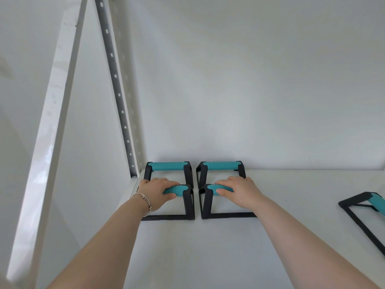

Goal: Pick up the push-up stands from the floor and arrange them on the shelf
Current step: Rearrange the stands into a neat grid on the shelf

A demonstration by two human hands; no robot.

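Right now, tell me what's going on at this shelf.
A person is lining up push-up stands on a white shelf. The left hand grips the teal handle of the front left stand, the right hand that of the front right stand. Two more stands sit behind, and a fifth stand lies at the right edge.

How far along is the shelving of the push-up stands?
Done: two back stands sit on the shelf. In hand: left hand and right hand grip two front stands' handles. Left: the right-edge stand sits apart, angled.
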